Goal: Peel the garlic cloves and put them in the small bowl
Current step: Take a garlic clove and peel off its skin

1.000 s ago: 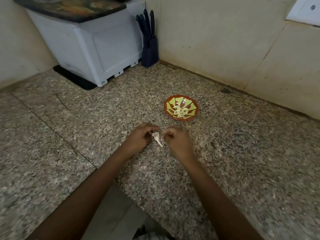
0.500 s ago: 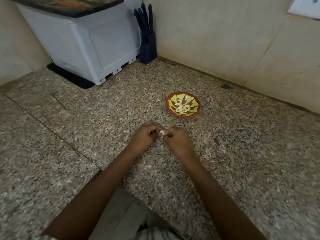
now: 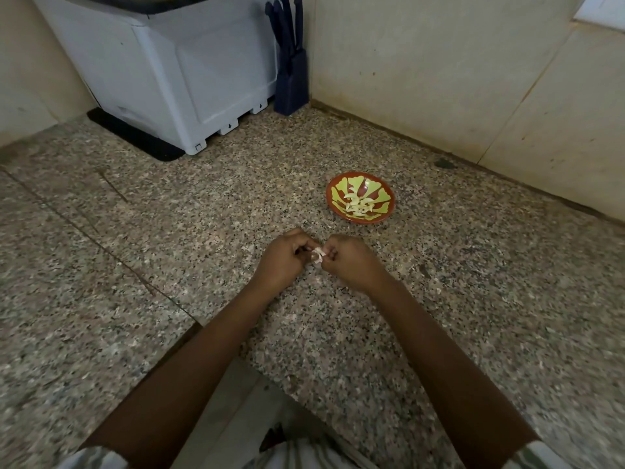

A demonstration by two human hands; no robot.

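Observation:
A small pale garlic clove [image 3: 318, 255] with loose papery skin sits between my two hands, low over the granite counter [image 3: 169, 248]. My left hand [image 3: 282, 262] pinches it from the left with curled fingers. My right hand [image 3: 350, 262] pinches it from the right, thumb and fingertips on the skin. Beyond the hands, slightly to the right, stands the small red bowl [image 3: 333, 192] with a yellow-green pattern. Several peeled cloves [image 3: 359, 204] lie in its middle. Most of the clove in my fingers is hidden.
A white appliance [image 3: 176, 72] stands on a black mat at the back left. A dark blue knife block [image 3: 291, 76] stands in the corner next to it. Beige walls [image 3: 439, 69] close off the back and right. The counter's front edge [image 3: 216, 336] runs diagonally under my forearms.
The long strip of skin that hung from the clove a second ago is gone from sight. My hands have drawn closer together around the clove.

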